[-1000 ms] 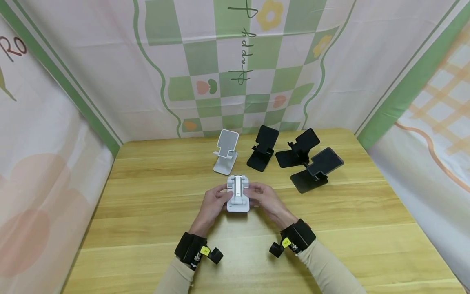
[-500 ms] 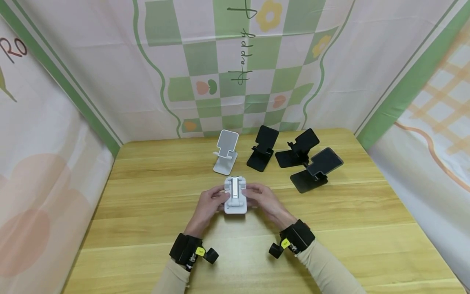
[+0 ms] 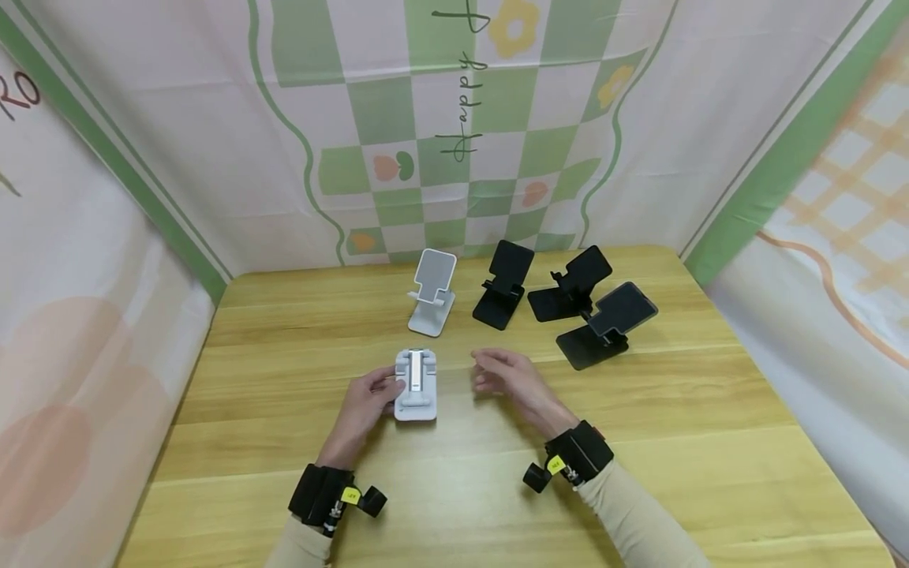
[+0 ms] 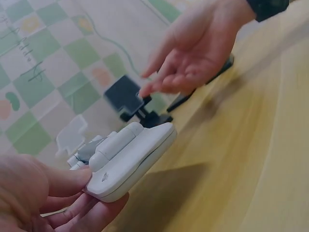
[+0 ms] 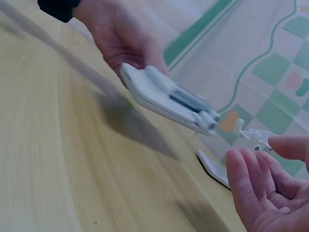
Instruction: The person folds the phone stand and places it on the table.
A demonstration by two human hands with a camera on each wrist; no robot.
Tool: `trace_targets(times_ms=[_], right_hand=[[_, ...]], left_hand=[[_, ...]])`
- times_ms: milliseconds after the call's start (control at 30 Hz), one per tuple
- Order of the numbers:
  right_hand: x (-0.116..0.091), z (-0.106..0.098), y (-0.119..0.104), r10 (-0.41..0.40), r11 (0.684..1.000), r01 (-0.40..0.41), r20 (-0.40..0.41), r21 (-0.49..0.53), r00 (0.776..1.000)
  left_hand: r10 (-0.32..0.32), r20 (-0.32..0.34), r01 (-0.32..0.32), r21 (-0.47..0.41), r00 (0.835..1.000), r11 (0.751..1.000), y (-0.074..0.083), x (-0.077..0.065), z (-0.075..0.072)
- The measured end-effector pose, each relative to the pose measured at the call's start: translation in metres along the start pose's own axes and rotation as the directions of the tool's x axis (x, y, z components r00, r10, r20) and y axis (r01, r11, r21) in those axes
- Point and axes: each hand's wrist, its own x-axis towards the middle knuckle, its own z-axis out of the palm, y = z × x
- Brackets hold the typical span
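Observation:
A folded white phone stand [image 3: 416,394] with a metal strip down its middle is in my left hand [image 3: 365,406]. In the left wrist view the thumb lies on top of the white phone stand [image 4: 130,157] and the fingers are beneath, pinching its edge. It hangs above the table, its shadow showing below it. My right hand [image 3: 513,383] is apart from it, to the right, holding nothing. In the right wrist view the fingers of my right hand [image 5: 270,188] are loosely bent, with the thumb separate from them.
An unfolded white phone stand [image 3: 432,292] stands at the back of the wooden table [image 3: 298,331]. To its right are an unfolded black phone stand [image 3: 503,285], another black stand [image 3: 574,284] and a nearer one [image 3: 607,325]. A patterned cloth [image 3: 390,102] hangs behind the table.
My right hand has let go of the folded white phone stand. My left hand has carried it to the left, away from the right hand, which stays about where it was.

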Motion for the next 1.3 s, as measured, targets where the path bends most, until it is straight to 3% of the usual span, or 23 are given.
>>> trace_targets(times_ms=[267, 567, 1000, 1300], right_hand=[[0.000, -0.003, -0.001, -0.008, 1.000, 0.008, -0.001, 0.007, 1.000], [0.001, -0.003, 0.000, -0.011, 1.000, 0.011, -0.007, 0.001, 1.000], [-0.001, 0.000, -0.001, -0.006, 1.000, 0.006, -0.024, 0.027, 1.000], [-0.001, 0.001, 0.000, -0.013, 0.999, 0.014, -0.026, 0.038, 1.000]], left_hand=[[-0.015, -0.049, 0.017, 0.028, 0.999, 0.999, -0.010, -0.003, -0.023], [-0.009, -0.056, 0.013, 0.066, 0.998, 0.998, -0.018, -0.011, -0.042], [-0.007, -0.088, 0.020, 0.153, 0.996, 0.988, -0.017, -0.010, -0.046], [0.033, -0.082, -0.005, 0.322, 0.996, 0.947, -0.008, -0.013, -0.048]])
